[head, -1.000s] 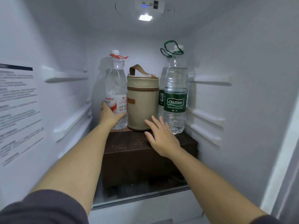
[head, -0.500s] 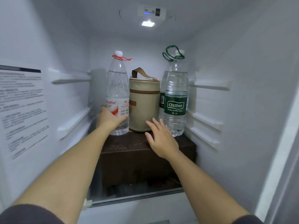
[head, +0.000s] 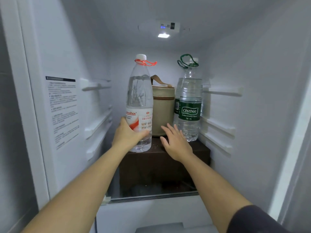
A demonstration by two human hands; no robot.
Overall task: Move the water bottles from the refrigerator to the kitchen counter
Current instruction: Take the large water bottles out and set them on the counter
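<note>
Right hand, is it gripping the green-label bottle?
No, the right hand is open with fingers spread, not curled round the green-label bottle; the left hand grips the red-label bottle.

A brown box [head: 168, 167] sits on the glass shelf [head: 151, 195]. On the box stand a tan bag [head: 163, 113] in the middle and a green bottle [head: 190, 115] at the right, with a second bottle [head: 177, 98] just behind it.

The one head-worn, wide-angle camera faces straight forward into the open fridge [head: 252, 98]. It sits near: the fridge walls fill the frame from edge to edge, with the ceiling light [head: 163, 35] above centre and the glass shelf [head: 151, 196] low down.
</note>
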